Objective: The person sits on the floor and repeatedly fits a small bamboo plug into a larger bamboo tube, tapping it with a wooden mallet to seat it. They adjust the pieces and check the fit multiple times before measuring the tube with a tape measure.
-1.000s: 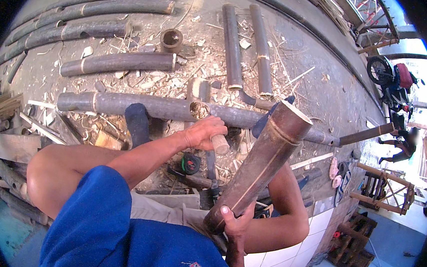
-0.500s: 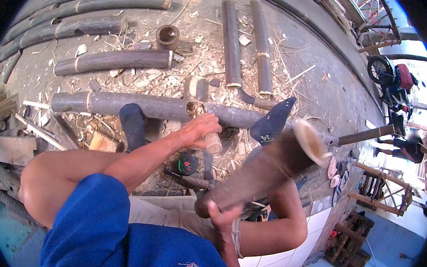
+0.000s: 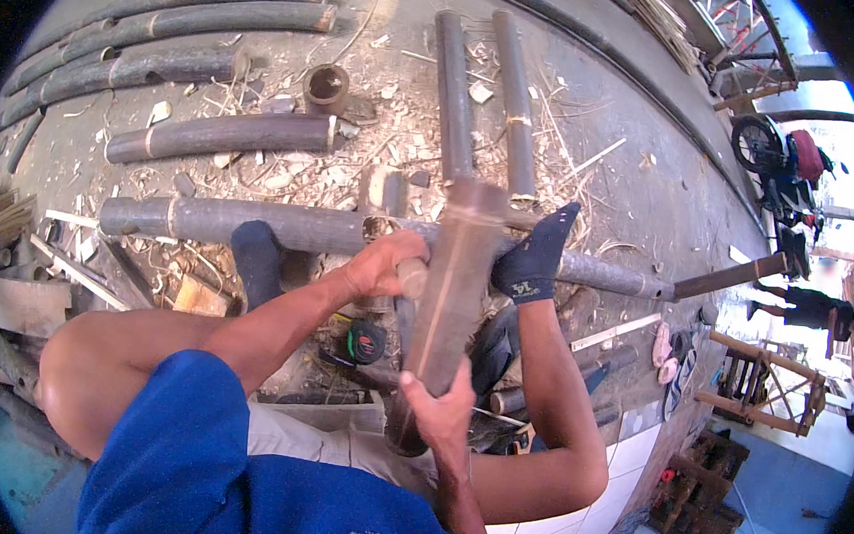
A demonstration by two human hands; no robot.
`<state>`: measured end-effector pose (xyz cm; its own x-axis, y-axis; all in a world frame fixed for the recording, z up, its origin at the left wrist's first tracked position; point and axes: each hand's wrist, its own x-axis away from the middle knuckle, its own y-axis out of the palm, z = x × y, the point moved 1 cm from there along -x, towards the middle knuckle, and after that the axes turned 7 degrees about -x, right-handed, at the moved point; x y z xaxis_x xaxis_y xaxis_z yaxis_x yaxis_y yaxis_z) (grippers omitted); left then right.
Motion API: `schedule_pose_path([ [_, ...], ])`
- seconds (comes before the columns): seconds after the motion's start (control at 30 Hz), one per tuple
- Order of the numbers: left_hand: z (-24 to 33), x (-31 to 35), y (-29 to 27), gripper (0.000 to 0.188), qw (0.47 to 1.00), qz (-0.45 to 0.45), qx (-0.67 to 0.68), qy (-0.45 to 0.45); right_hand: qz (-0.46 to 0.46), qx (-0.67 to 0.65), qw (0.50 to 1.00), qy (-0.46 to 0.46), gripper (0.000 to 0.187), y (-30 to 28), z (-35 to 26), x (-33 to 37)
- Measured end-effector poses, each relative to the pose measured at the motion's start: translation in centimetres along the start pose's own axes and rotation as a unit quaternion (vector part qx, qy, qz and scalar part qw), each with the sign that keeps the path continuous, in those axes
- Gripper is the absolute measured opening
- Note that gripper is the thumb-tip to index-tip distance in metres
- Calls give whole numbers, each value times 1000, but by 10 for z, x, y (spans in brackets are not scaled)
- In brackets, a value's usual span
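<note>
My left hand (image 3: 387, 264) is closed round a thick, pale wooden tool handle (image 3: 411, 278). The tool's other end is hidden at a hole cut in a long dark bamboo pole (image 3: 300, 228), which lies crosswise on the floor. My right hand (image 3: 439, 404) grips the lower end of a short, thick bamboo tube (image 3: 453, 294). The tube stands tilted up beside the handle and partly overlaps it; whether they touch I cannot tell. My feet in dark socks, left (image 3: 259, 259) and right (image 3: 538, 256), rest at the pole on either side of the hole.
Wood chips and shavings litter the floor. A tape measure (image 3: 366, 343) lies near my left forearm. Beyond are a bamboo length (image 3: 221, 138), a short upright bamboo ring (image 3: 326, 86), two poles (image 3: 454, 93) and several more far left. A motorcycle (image 3: 781, 159) and a person (image 3: 815, 308) are at far right.
The bamboo tube in my right hand has swung left and upright, from leaning right to beside the wooden handle. My left hand has stayed closed on the handle at the hole.
</note>
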<state>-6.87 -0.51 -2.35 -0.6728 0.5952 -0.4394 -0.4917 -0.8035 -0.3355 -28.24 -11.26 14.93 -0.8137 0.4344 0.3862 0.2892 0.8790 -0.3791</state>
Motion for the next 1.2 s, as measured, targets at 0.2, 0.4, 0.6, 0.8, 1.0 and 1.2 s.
schedule_pose_path([
  [0.2, -2, -8, 0, 34, 970, -32, 139, -198, 26, -148, 959, -239, 63, -5, -26, -1],
  [0.4, 8, -13, 10, 42, 967, -21, 225, -117, -49, 45, 996, 55, 74, 1, -11, 1],
  [0.6, 35, 1, 1, 39, 994, -58, -84, 43, 27, -43, 997, -55, 69, -28, 0, 30],
  [0.8, 36, -6, -2, 42, 994, -25, -98, 51, 18, -23, 998, -55, 73, -33, -1, 28],
  [1.0, 30, -4, -3, 43, 994, -27, -98, 40, -3, -10, 999, -49, 77, -35, 6, 34],
  [1.2, 26, 0, -5, 42, 995, 0, -79, 66, 27, -38, 994, -104, 88, -11, 15, 28],
])
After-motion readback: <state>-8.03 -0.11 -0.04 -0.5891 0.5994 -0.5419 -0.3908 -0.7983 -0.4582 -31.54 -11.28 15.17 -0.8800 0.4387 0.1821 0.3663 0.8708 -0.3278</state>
